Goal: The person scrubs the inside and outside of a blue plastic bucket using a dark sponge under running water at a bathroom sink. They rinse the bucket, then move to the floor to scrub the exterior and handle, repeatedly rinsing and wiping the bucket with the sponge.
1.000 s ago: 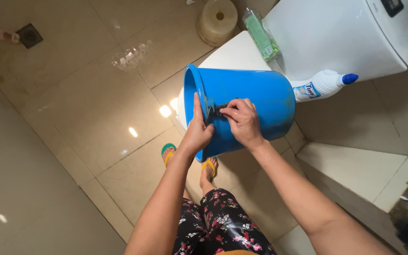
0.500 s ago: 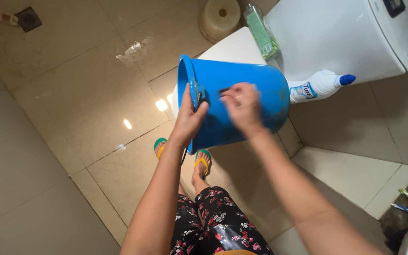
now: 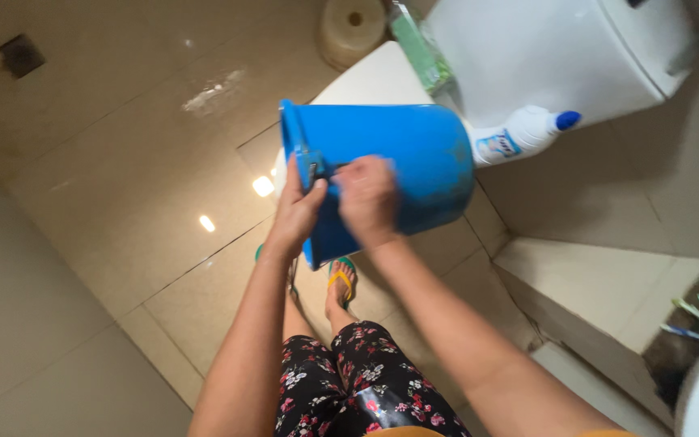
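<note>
Head view, hands (image 3: pixel 333 206) gripping blue bucket (image 3: pixel 414 162)

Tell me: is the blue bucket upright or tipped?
Tipped on its side: the blue bucket has its rim facing left, base right, held by the left hand and right hand.

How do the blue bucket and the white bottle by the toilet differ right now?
The blue bucket is held up on its side, off the floor, by the left hand and right hand; the white bottle lies untouched beside the toilet cistern. The bucket is all blue, wide and open-mouthed; the bottle is white, slim and shut with a blue cap. Both lie sideways, and both look to be plastic.
</note>
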